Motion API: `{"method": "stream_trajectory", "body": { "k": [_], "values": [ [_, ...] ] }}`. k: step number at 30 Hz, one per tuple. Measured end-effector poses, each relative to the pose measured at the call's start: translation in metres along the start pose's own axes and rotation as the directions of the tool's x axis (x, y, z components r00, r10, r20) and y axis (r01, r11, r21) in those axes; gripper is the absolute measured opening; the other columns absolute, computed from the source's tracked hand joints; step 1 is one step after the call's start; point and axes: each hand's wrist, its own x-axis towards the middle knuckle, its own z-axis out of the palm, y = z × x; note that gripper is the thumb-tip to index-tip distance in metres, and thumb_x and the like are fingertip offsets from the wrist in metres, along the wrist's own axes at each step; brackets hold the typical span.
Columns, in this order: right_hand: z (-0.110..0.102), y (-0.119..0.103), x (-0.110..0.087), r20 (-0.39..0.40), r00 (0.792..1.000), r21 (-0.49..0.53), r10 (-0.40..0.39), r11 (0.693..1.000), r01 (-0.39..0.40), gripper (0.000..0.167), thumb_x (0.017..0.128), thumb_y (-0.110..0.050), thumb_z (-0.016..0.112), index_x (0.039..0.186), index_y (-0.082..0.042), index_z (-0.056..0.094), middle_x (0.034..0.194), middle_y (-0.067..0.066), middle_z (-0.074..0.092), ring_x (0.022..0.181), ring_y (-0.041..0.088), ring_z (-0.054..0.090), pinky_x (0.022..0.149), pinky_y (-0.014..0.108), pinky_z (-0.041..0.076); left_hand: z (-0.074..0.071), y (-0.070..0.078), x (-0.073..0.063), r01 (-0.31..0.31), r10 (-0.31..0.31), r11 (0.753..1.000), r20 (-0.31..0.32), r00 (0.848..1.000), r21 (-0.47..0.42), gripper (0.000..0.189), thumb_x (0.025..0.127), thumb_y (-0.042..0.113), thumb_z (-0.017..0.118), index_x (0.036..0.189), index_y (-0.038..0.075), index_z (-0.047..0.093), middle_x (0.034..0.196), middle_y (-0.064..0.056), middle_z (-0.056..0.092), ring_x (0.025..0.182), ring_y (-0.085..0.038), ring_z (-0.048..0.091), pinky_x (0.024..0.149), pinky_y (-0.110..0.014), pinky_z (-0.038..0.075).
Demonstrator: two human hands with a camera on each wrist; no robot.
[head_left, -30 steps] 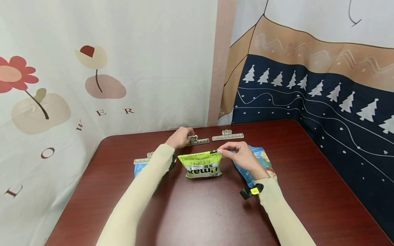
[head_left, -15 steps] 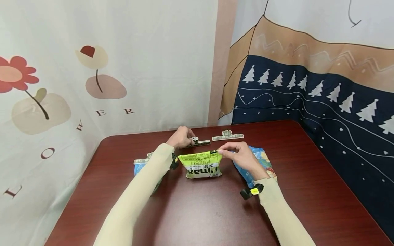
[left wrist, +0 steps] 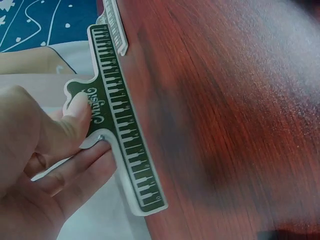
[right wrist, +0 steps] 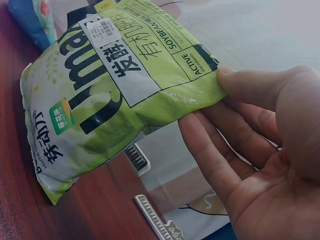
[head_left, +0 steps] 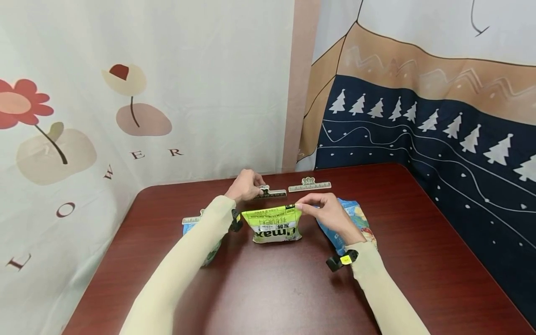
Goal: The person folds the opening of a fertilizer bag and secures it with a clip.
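In the left wrist view my left hand (left wrist: 45, 135) pinches a clip (left wrist: 122, 115) by its handle, thumb on the word "Music". The clip is long and dark green with a piano-key pattern and a pale edge. My right hand (right wrist: 270, 135) holds the top corner of a green and white fertilizer bag (right wrist: 115, 80) between thumb and fingers. The bag (head_left: 274, 225) stands upright on the table in the head view, its printing upside down. The left hand (head_left: 246, 186) is behind the bag's left top corner, and the right hand (head_left: 324, 211) is at its right top corner.
Another clip (head_left: 310, 185) lies at the back of the red-brown table (head_left: 268, 288). A blue bag (head_left: 356, 216) lies to the right, partly behind the right hand. Left, under the forearm, a blue and green bag (head_left: 213, 253) carries a pale clip (head_left: 191, 219) on its top.
The left hand has tilted the clip so its dark face turns and its end sits slightly further right. The right hand and the fertilizer bag have stayed in place.
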Motion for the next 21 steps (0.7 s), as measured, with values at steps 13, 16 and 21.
{"method": "stream_trajectory", "body": {
  "k": [13,16,21],
  "values": [
    [0.0,-0.002,-0.001,-0.006,1.0,0.015,0.008,1.0,-0.008,0.022,0.094,-0.038,0.074,0.105,-0.019,0.079,0.103,0.005,0.077,0.098,0.033,0.073,0.088,0.051,0.057,-0.018,0.004,-0.016,-0.047,0.032,0.993,-0.14,0.99,-0.107,0.011,0.085,0.004,0.074,0.095,0.006,0.079,0.083,-0.008,0.073,0.076,-0.022,0.066,0.073,-0.038,0.055],
    [0.0,-0.001,-0.001,-0.007,1.0,0.023,0.015,1.0,-0.015,0.023,0.094,-0.039,0.075,0.105,-0.019,0.08,0.104,0.005,0.077,0.101,0.039,0.072,0.089,0.05,0.057,-0.024,0.007,-0.02,-0.047,0.026,0.99,-0.161,0.987,-0.13,0.012,0.086,0.004,0.072,0.096,0.007,0.079,0.085,-0.008,0.073,0.076,-0.022,0.066,0.073,-0.038,0.055],
    [0.001,0.001,-0.001,-0.017,1.0,0.021,0.006,1.0,-0.005,0.023,0.094,-0.039,0.075,0.105,-0.019,0.08,0.103,0.005,0.078,0.1,0.043,0.071,0.088,0.05,0.057,-0.036,0.014,-0.028,-0.049,0.021,0.987,-0.177,0.984,-0.156,0.014,0.089,0.004,0.068,0.098,0.008,0.078,0.087,-0.008,0.072,0.076,-0.022,0.065,0.072,-0.038,0.055]
  ]
}}
